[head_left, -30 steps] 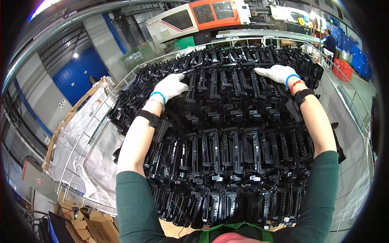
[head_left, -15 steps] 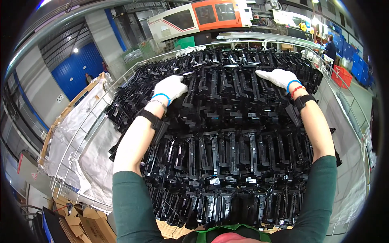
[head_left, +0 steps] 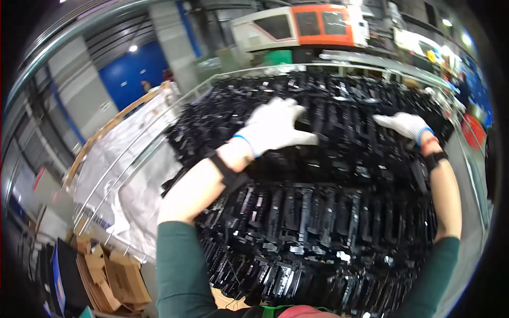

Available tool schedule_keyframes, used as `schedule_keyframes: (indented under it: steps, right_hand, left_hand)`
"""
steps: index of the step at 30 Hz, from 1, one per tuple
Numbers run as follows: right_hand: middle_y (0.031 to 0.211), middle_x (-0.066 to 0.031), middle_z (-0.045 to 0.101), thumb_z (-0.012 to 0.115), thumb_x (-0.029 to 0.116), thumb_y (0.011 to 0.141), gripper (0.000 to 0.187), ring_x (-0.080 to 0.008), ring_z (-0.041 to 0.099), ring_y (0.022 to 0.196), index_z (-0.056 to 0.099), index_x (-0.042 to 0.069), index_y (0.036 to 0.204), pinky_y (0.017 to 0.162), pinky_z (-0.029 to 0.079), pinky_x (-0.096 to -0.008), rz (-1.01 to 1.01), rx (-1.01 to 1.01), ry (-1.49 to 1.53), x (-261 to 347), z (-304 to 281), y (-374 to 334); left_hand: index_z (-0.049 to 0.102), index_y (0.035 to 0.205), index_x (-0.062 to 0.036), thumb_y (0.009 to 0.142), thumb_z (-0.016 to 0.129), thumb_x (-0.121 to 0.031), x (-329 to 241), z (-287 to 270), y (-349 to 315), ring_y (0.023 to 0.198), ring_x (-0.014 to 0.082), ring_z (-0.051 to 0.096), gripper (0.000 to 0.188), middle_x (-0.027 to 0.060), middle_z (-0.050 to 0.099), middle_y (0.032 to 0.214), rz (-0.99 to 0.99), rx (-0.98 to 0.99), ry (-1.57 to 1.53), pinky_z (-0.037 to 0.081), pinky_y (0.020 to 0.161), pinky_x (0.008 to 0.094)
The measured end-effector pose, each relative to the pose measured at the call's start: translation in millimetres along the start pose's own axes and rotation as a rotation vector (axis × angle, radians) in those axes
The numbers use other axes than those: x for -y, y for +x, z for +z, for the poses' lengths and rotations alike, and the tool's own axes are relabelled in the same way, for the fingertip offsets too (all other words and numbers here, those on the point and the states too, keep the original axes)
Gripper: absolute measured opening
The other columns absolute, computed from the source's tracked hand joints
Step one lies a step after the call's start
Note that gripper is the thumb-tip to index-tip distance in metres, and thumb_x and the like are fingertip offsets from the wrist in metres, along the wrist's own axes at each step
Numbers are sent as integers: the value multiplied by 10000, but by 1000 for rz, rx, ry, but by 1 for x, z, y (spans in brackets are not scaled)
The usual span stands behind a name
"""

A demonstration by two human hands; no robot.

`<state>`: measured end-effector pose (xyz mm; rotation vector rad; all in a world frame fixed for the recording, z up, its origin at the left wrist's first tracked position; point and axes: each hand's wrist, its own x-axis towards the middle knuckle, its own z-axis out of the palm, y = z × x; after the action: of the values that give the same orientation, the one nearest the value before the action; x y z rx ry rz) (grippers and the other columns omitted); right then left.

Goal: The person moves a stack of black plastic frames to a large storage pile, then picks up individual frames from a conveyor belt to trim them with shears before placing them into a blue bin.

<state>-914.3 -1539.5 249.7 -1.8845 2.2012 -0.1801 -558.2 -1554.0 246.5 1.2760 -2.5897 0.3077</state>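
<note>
Many long black plastic parts (head_left: 318,212) lie side by side in stacked rows across a large wire cage. My left hand (head_left: 275,126), in a white glove with a blue cuff, is over the upper rows, fingers stretched and thumb spread; nothing shows in it. At the right end of the same row is my right hand (head_left: 403,125), gloved alike, its fingers reaching inward over the parts. Its fingers look extended, and no grip on a part is visible. Motion blurs the picture somewhat.
A metal rail (head_left: 339,66) runs round the cage. White sheeting (head_left: 130,193) hangs along the left side, near flattened cardboard boxes (head_left: 124,281). Behind stands an orange and white machine (head_left: 323,26). A red crate (head_left: 472,130) and a person are at the far right.
My left hand has lifted from the parts' left end, moved right and spread its fingers. The right hand stays near the row's right end. The whole view has shifted, and the scene sits further right.
</note>
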Motion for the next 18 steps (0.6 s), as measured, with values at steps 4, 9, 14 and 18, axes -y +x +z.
schedule_keyframes:
  steps: [4,9,14,18]
  right_hand:
    - [1120,-200,716,335,701,1014,605,-405,713,1017,660,306,1337,837,579,-490,-162,-135,-271,-36,18,40]
    - [1203,-204,708,248,778,980,664,-442,637,1156,560,388,1418,985,504,-489,-219,-210,-229,-36,29,47]
    - [1185,-197,704,263,561,1059,501,-441,665,1101,298,463,1549,926,538,-506,-163,-157,-436,-58,26,68]
    - [1205,-196,700,223,714,1016,582,-449,660,1100,393,456,1508,964,515,-512,-116,-142,-416,-44,22,65]
  left_hand:
    - [554,1415,-2,775,724,-616,-4,1,0,1340,387,518,903,215,561,1438,-80,67,-201,446,1107,475]
    - [577,1391,-5,767,734,-592,-4,-3,-10,1359,382,497,871,204,556,1444,-111,-20,-136,433,1122,454]
    - [545,1439,-122,843,662,-599,-10,-2,-10,1365,351,458,772,150,489,1502,397,-286,116,389,1110,515]
    - [520,1476,-234,892,650,-554,-16,28,4,1370,330,453,679,76,425,1570,908,-393,315,374,1080,608]
